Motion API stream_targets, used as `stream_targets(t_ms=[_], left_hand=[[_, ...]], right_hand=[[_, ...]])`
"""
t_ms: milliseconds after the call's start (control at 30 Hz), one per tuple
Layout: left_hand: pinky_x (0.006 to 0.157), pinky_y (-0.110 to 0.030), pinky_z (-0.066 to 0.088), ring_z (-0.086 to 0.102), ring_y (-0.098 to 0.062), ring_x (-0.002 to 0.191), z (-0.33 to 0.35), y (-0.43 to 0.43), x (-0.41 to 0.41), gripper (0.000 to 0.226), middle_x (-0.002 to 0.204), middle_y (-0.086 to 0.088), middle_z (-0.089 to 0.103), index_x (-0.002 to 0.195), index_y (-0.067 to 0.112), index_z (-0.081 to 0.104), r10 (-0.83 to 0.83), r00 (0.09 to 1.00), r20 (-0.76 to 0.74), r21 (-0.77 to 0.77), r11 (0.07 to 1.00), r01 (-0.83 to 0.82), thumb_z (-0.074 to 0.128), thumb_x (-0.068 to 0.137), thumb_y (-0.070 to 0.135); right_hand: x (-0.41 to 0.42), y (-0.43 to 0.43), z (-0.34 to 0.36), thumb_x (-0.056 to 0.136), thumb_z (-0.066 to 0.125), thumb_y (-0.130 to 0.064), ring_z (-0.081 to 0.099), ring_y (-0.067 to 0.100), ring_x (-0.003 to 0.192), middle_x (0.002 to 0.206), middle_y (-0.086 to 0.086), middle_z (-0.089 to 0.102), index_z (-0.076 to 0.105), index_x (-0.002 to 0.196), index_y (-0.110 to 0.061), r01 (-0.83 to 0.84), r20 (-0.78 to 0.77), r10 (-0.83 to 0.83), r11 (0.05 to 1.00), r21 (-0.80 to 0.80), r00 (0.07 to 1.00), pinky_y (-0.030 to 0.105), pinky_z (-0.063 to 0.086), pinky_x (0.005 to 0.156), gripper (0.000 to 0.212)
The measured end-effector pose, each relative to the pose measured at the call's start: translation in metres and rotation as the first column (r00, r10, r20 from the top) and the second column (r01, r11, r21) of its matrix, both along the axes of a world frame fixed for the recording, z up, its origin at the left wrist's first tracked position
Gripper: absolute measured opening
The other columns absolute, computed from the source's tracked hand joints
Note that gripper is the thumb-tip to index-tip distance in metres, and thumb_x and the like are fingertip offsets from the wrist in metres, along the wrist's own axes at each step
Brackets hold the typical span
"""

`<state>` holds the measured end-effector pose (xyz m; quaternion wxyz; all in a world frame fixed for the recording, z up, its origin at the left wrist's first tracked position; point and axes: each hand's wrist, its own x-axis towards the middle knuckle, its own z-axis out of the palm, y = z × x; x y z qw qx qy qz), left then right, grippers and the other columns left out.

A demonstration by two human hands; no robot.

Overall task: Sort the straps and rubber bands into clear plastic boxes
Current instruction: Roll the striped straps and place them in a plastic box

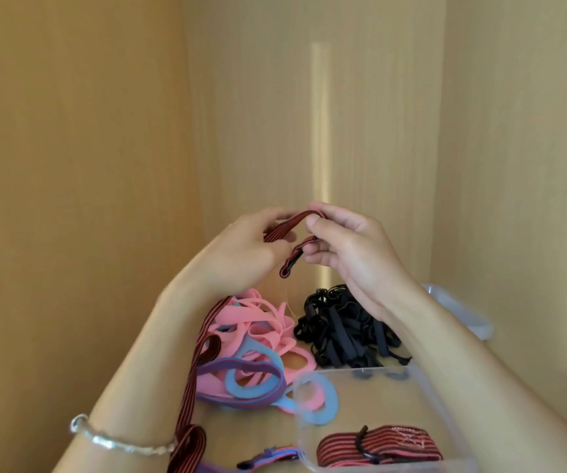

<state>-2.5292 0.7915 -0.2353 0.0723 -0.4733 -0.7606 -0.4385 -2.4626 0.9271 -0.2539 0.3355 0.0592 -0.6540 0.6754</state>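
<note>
Both my hands are raised above the shelf, holding a red-and-black striped strap (284, 227). My left hand (244, 250) grips it, and its long tail hangs down past my wrist to the shelf. My right hand (347, 247) pinches the folded end, whose black-tipped loop dangles between the hands. Below lie a pile of pink and blue rubber bands (258, 332), a purple strap (241, 373) and a heap of black straps (340, 329). A clear plastic box (371, 387) at the front right holds a folded red-and-black strap bundle (377, 445).
Wooden walls close in the shelf at the left, back and right. A second clear plastic container (459, 308) stands at the right wall behind my right forearm. A blue-and-pink buckled strap (268, 454) lies at the front edge. A silver bracelet (118, 438) circles my left wrist.
</note>
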Motion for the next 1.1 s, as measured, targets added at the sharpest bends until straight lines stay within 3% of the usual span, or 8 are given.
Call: stream_targets(t_ms=[133,233,367,567,667,833,1000,1100], left_hand=[[0.08,-0.032,0.05,0.063,-0.014,0.088,-0.003,0.001,0.005,0.032,0.113,-0.005,0.068,0.116,0.043,0.059,-0.203,0.974,0.102,0.041,0.979,0.2,0.06,0.089,0.024],[0.073,-0.032,0.047,0.055,-0.002,0.074,-0.01,0.0,-0.005,0.032,0.091,0.009,0.066,0.116,0.033,0.062,-0.169,0.984,0.059,-0.028,0.985,0.171,0.069,0.085,0.027],[0.08,-0.051,0.05,0.056,-0.017,0.077,-0.014,0.001,-0.008,0.025,0.091,-0.015,0.067,0.1,0.035,0.064,-0.1,0.994,0.043,-0.038,0.994,0.102,0.064,0.075,0.032],[0.067,-0.037,0.057,0.068,-0.02,0.08,-0.013,0.006,-0.012,0.027,0.091,0.0,0.071,0.094,0.036,0.056,0.008,0.999,0.036,0.152,0.988,-0.013,0.066,0.088,0.011],[0.059,-0.026,0.057,0.068,-0.013,0.078,-0.014,0.008,-0.009,0.028,0.092,-0.001,0.069,0.095,0.033,0.054,-0.019,0.996,0.086,0.216,0.976,0.0,0.069,0.086,0.011],[0.064,-0.036,0.059,0.069,-0.018,0.08,-0.015,0.01,-0.002,0.04,0.091,0.001,0.068,0.102,0.036,0.054,-0.055,0.994,0.098,0.137,0.99,0.042,0.079,0.076,0.019],[0.055,-0.03,0.05,0.065,-0.014,0.067,-0.016,0.01,-0.007,0.017,0.082,0.007,0.064,0.106,0.034,0.055,0.047,0.999,-0.011,0.144,0.989,-0.045,0.061,0.092,0.028],[0.05,-0.023,0.036,0.043,-0.01,0.052,-0.017,0.009,-0.019,0.021,0.066,0.007,0.05,0.094,0.036,0.059,0.136,0.988,-0.067,0.196,0.973,-0.121,0.048,0.099,0.018]], right_hand=[[0.003,0.001,-0.002,0.094,0.057,-0.006,0.062,0.012,0.064,0.08,0.004,0.067,0.06,0.12,-0.008,-0.087,-0.014,0.087,0.993,-0.074,0.996,0.023,0.053,0.061,0.026],[0.004,0.004,-0.002,0.094,0.057,-0.004,0.06,0.012,0.062,0.078,0.006,0.063,0.061,0.112,-0.008,-0.143,-0.035,0.139,0.981,-0.135,0.99,0.022,0.056,0.061,0.019],[0.006,0.006,-0.003,0.093,0.06,-0.01,0.061,0.013,0.063,0.085,0.006,0.065,0.061,0.113,-0.01,-0.1,-0.013,0.1,0.994,-0.053,0.995,0.023,0.057,0.064,0.021],[0.003,0.007,-0.007,0.087,0.068,-0.012,0.067,0.009,0.076,0.097,-0.001,0.069,0.052,0.125,-0.016,-0.07,0.038,0.069,0.997,0.02,0.997,0.026,0.056,0.075,0.041],[0.001,0.006,-0.01,0.09,0.066,-0.015,0.07,0.011,0.088,0.099,0.002,0.073,0.058,0.112,-0.022,-0.075,0.088,0.067,0.993,0.095,0.994,0.026,0.052,0.079,0.025],[-0.002,0.008,-0.011,0.093,0.06,-0.016,0.07,0.017,0.088,0.093,0.001,0.075,0.063,0.104,-0.019,-0.008,0.132,-0.011,0.99,0.138,0.991,0.035,0.052,0.09,0.012],[0.002,0.009,-0.01,0.093,0.046,-0.007,0.058,0.014,0.066,0.08,-0.001,0.058,0.061,0.095,-0.033,-0.003,0.17,-0.021,0.99,0.14,0.985,0.03,0.05,0.062,0.03],[0.006,0.014,-0.009,0.088,0.053,-0.004,0.049,0.007,0.056,0.083,-0.002,0.053,0.059,0.111,-0.032,-0.025,0.213,-0.037,0.96,0.278,0.976,0.023,0.035,0.047,0.037]])
